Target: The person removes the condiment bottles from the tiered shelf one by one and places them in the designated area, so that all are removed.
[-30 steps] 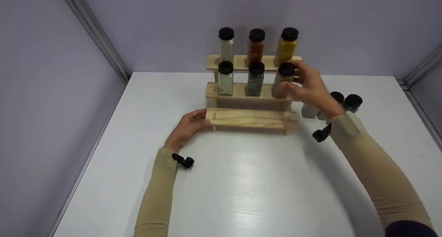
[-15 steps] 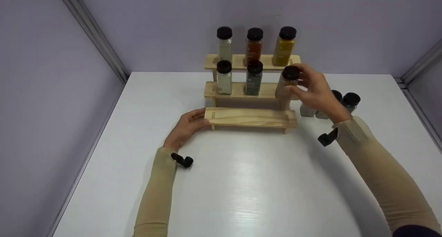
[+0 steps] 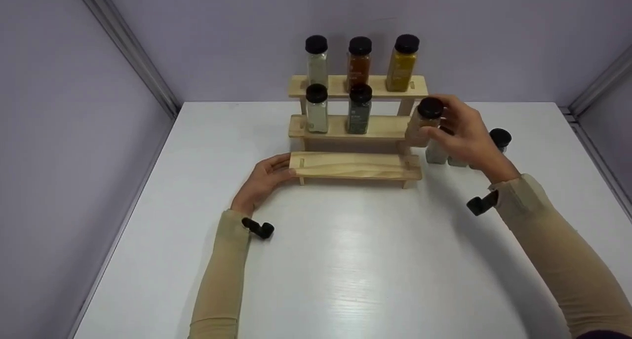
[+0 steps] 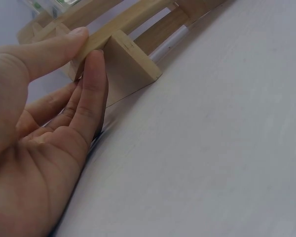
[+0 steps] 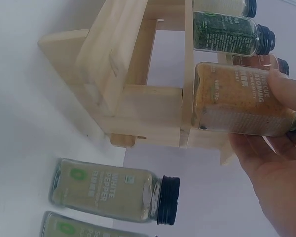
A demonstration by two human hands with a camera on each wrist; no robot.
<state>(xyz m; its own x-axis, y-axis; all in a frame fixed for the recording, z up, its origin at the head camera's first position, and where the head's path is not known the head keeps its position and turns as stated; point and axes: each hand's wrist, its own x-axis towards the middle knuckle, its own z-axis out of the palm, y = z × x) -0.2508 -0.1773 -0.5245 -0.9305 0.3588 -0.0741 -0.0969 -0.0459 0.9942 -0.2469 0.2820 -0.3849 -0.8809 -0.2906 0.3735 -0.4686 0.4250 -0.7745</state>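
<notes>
A three-tier wooden rack [image 3: 355,167] stands on the white table. My left hand [image 3: 261,181] pinches the left end of its lowest shelf between thumb and fingers, as the left wrist view confirms. My right hand [image 3: 466,134] grips a black-capped jar of orange-brown barbecue seasoning [image 5: 237,98], slightly tilted, at the right end of the middle shelf. On that shelf stand a pale jar [image 3: 317,114] and a dark green herb jar [image 3: 359,114]. The top shelf bears a pale jar [image 3: 317,67], a red-brown jar [image 3: 358,67] and a yellow jar [image 3: 402,67].
Right of the rack, several jars stand on the table, partly behind my right hand; one is a white pepper jar [image 5: 106,190]. A grey wall [image 3: 237,43] rises behind the rack. The white tabletop [image 3: 316,260] stretches toward me.
My right hand has moved right and slightly down with the seasoning jar, drawing it from its place on the middle shelf to the shelf's right end. My left hand keeps its grip.
</notes>
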